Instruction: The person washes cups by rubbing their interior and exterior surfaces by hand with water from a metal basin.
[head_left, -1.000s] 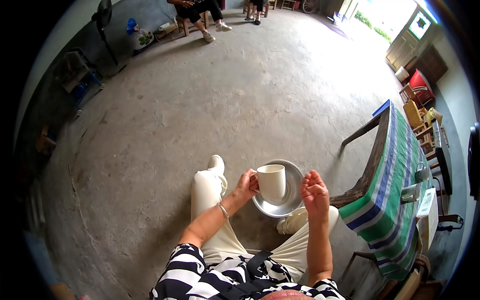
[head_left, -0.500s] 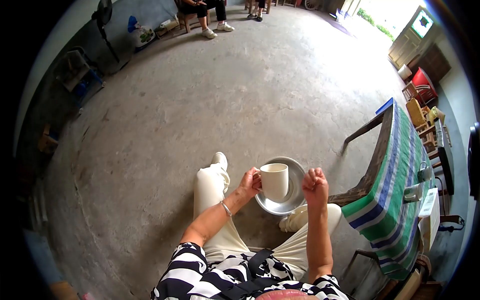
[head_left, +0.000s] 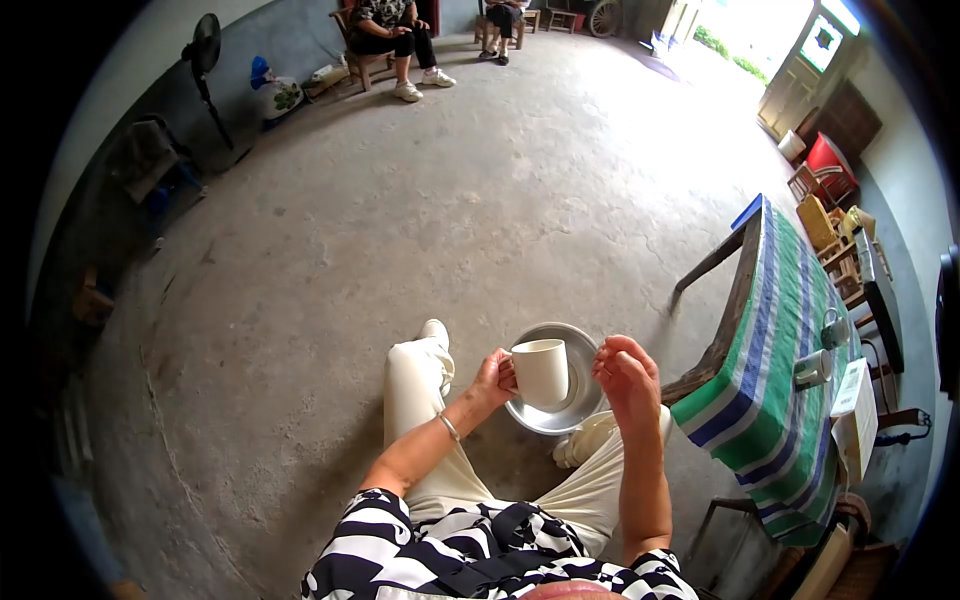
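My left hand (head_left: 492, 378) is closed around the handle of a cream-white mug (head_left: 541, 374), which stays upright. Below and behind the mug, a round metal basin (head_left: 585, 408) sits between my feet, partly covered by the mug. My right hand (head_left: 628, 380) is raised at the basin's right side, apart from the mug. Its fingers are loosely bent and uncurled from the palm, and I see nothing in them. The inside of the mug is too small to make out.
On my right stands a table with a green, blue and white striped cloth (head_left: 770, 370), holding a glass mug (head_left: 813, 369) and a white box (head_left: 853, 400). Two seated people are at the far wall, near a standing fan (head_left: 206, 42). Wooden chairs (head_left: 820, 225) line the right wall.
My right hand has gone from a fist to loosened fingers and turned toward the mug. The mug has shifted slightly left and down in view. The camera has tilted up a little.
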